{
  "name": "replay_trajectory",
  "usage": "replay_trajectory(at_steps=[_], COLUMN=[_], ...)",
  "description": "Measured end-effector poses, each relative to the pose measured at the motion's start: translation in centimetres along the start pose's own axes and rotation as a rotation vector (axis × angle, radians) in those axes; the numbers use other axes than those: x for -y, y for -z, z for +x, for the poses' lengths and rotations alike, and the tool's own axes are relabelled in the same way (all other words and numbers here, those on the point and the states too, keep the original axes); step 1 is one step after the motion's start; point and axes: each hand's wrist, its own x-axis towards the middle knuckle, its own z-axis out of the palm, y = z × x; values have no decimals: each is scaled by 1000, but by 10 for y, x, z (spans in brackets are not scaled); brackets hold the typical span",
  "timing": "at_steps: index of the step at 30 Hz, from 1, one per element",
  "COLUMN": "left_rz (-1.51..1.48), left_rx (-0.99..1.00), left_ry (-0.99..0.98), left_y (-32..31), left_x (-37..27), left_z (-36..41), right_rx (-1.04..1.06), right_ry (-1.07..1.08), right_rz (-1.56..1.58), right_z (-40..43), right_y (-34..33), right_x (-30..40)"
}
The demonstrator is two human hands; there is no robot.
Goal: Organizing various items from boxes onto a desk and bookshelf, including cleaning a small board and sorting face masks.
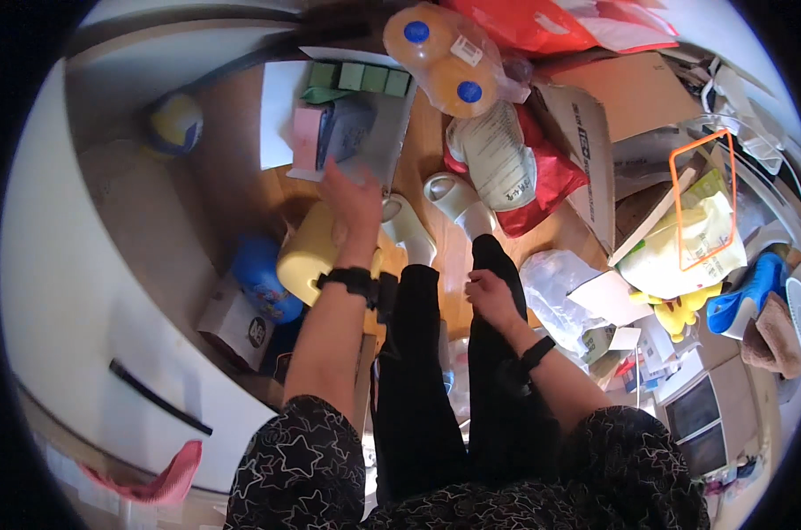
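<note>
My left hand [353, 192] reaches forward over the near edge of an open white box [278, 116], its fingers apart and blurred. Inside the box, close beyond the fingers, are a pink packet [307, 136], a dark grey packet [351, 132] and several green boxes [374, 79]. A yellow plastic container [308, 255] stands beneath my left wrist. My right hand [492, 297] rests at my right knee with the fingers curled; whether it holds anything cannot be told.
Two bottles of orange liquid in plastic wrap [440, 59] lie beyond the slippers [450, 195]. A red and white bag [506, 165] lies near an open cardboard box [586, 159]. At left are a ball [176, 124] and a blue balloon-like object [265, 278]; at right, a clear plastic bag [556, 295].
</note>
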Motion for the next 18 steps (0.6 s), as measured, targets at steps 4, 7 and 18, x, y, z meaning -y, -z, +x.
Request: replay_trajectory(at_steps=[4, 7, 18], left_rz=[-220, -184, -447], left_rx=[367, 452, 603], left_ry=[191, 289, 53], left_y=[38, 65, 299], left_x=[-41, -25, -92], left_z=[-50, -100, -174], right_rx=[-158, -120, 158], right_ry=[118, 164, 356], right_rz=[-174, -309, -370], right_z=[-5, -33, -135], right_y=[57, 85, 96], right_x=[-15, 18, 151])
